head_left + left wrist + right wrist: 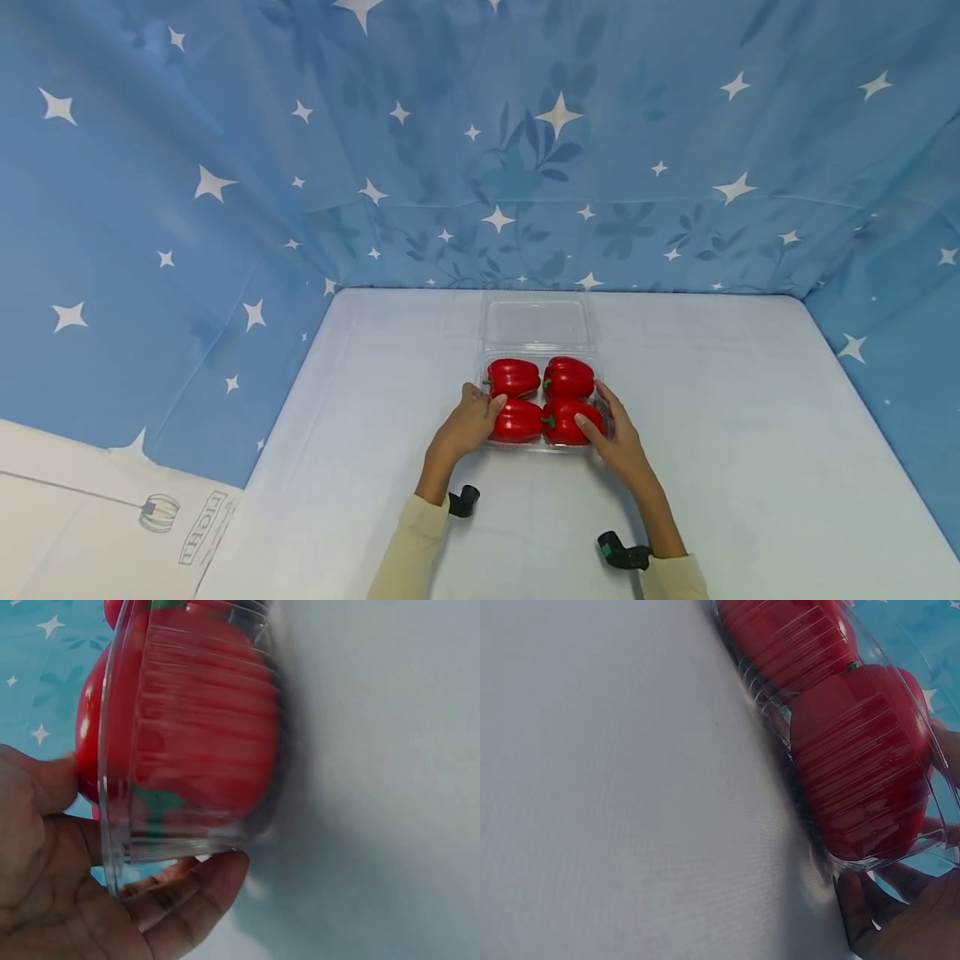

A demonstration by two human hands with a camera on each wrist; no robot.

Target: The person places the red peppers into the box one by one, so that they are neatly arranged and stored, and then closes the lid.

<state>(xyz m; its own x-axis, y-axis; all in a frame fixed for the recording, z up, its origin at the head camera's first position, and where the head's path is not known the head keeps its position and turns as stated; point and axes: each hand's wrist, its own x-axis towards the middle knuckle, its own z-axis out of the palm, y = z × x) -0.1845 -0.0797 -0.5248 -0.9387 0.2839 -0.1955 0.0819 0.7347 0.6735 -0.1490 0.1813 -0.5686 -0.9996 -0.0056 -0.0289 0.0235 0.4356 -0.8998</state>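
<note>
A clear plastic clamshell container (517, 447) lies on the white table with its lid (536, 323) folded open toward the back. Red bell peppers with green stems fill it in two rows; the front pair are a left pepper (517, 422) and a right pepper (567, 419). My left hand (461, 425) grips the left side, thumb over the rim against a pepper, fingers against the outer wall (187, 847). On the opposite side my right hand (624, 446) holds the container, its thumb on the front right pepper and fingers around the outside wall.
White cloth covers the table (750, 458). Blue star-patterned curtain (420, 150) hangs behind it and along both sides. A pale printed panel (90, 508) is at the lower left. Black wrist camera mounts (622, 552) sit on both forearms, close above the table.
</note>
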